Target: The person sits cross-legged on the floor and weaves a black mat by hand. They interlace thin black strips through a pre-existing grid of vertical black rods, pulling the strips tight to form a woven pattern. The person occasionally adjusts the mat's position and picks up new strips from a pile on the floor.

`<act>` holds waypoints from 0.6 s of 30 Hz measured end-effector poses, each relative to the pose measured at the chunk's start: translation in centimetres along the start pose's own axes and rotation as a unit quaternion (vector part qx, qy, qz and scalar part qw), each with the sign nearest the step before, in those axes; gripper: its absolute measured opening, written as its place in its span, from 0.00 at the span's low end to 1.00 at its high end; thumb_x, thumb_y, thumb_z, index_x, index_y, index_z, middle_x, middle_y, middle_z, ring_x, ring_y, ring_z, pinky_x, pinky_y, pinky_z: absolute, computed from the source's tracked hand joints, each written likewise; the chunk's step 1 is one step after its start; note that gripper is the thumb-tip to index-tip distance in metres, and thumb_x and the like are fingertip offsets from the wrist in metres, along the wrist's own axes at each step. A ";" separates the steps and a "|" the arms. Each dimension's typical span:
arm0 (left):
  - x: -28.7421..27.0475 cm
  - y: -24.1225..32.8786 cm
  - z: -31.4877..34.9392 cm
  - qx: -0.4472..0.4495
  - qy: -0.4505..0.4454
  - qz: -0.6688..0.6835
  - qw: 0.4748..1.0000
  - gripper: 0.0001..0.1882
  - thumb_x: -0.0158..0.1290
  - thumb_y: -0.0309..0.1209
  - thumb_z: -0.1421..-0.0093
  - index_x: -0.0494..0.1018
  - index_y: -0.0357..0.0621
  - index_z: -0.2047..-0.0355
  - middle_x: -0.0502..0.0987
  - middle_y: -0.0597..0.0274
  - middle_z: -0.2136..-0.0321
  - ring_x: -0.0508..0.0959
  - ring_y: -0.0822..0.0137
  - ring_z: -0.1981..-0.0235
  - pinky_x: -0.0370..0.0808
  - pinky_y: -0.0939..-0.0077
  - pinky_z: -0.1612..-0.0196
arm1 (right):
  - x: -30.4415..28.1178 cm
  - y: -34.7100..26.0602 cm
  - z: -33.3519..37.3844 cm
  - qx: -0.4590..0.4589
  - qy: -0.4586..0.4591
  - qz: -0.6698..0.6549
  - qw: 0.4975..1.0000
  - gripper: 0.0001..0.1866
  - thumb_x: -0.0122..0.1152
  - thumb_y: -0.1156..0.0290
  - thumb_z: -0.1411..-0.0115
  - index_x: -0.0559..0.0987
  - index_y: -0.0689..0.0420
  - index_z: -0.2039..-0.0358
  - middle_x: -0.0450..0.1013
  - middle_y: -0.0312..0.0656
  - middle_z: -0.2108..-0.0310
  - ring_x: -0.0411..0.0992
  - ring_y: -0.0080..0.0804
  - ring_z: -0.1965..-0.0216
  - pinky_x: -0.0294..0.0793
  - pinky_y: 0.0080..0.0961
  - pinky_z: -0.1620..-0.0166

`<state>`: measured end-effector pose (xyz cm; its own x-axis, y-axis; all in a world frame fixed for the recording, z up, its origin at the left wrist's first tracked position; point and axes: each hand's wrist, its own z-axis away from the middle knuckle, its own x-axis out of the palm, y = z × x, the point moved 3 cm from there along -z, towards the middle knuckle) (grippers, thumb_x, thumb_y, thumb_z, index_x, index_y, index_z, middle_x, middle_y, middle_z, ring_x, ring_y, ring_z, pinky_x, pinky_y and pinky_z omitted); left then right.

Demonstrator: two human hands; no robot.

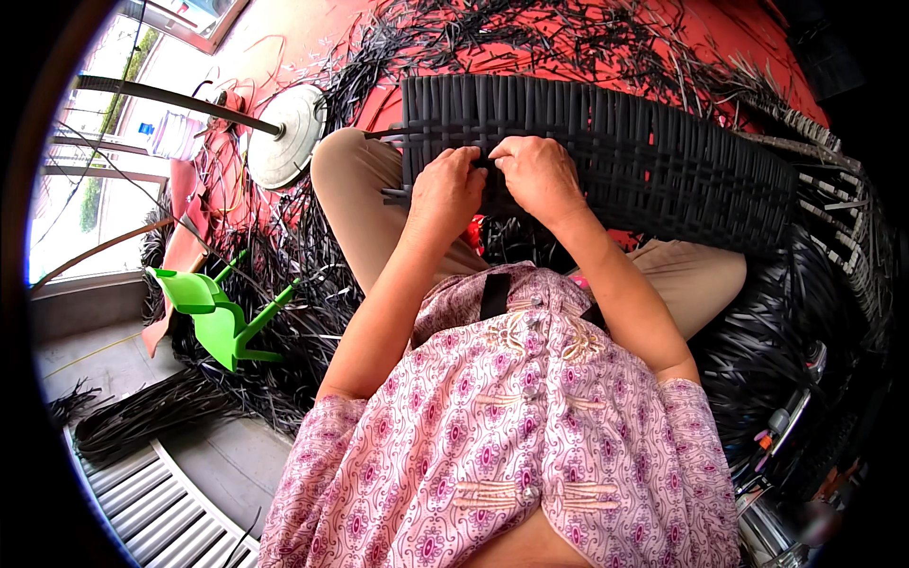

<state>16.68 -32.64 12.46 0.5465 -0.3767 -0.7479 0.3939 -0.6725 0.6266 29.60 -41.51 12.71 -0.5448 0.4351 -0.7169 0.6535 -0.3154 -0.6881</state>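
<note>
A long panel woven from flat black strips [644, 156] lies across my lap and stretches off to the right. Both hands work at its near left part. My left hand [445, 196] is closed, its fingertips pressed on the black strips of the weave. Just beside it, my right hand [542, 178] pinches at the same weave with thumb and forefinger, the two hands' fingertips nearly meeting. Loose strip ends [396, 197] stick out at the panel's left edge. What exactly lies between the fingertips is mostly hidden by the fingers.
Heaps of loose black strips [303, 331] lie to the left, with more beyond the panel on the red floor [350, 28]. A green child-size chair [222, 317] lies tipped at the left. Behind it stands a round pale base with a pole [287, 137]. A white slatted rack [156, 502] is at lower left.
</note>
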 end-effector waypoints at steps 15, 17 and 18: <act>-3.3 -2.8 0.8 -0.174 -0.003 0.146 0.974 0.10 0.60 0.33 0.39 0.80 0.36 0.65 0.79 0.54 0.77 0.79 0.65 0.73 0.75 0.69 0.65 | -0.6 -3.7 2.1 -0.156 0.111 0.076 0.979 0.20 0.70 0.77 0.48 0.78 0.55 0.54 0.77 0.43 0.61 0.77 0.43 0.57 0.74 0.39 0.52; -4.9 -4.6 1.3 -0.186 0.030 0.181 0.965 0.10 0.60 0.32 0.38 0.78 0.36 0.66 0.77 0.60 0.78 0.75 0.71 0.74 0.74 0.71 0.66 | -0.5 -3.9 2.1 -0.211 0.119 0.087 0.966 0.22 0.70 0.78 0.50 0.77 0.54 0.53 0.75 0.40 0.61 0.76 0.40 0.56 0.71 0.37 0.51; -5.6 -5.8 1.5 -0.170 0.037 0.206 0.963 0.09 0.59 0.31 0.37 0.77 0.35 0.68 0.74 0.66 0.79 0.71 0.76 0.75 0.71 0.75 0.69 | -0.3 -3.8 2.0 -0.203 0.113 0.046 0.972 0.21 0.70 0.77 0.50 0.77 0.54 0.54 0.75 0.39 0.62 0.76 0.38 0.56 0.69 0.36 0.50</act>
<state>10.23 -27.61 12.64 0.7542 -0.5117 -0.4115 0.3457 -0.2234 0.9114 26.25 -42.16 15.33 -0.3743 0.6094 -0.6990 0.8725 -0.0239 -0.4880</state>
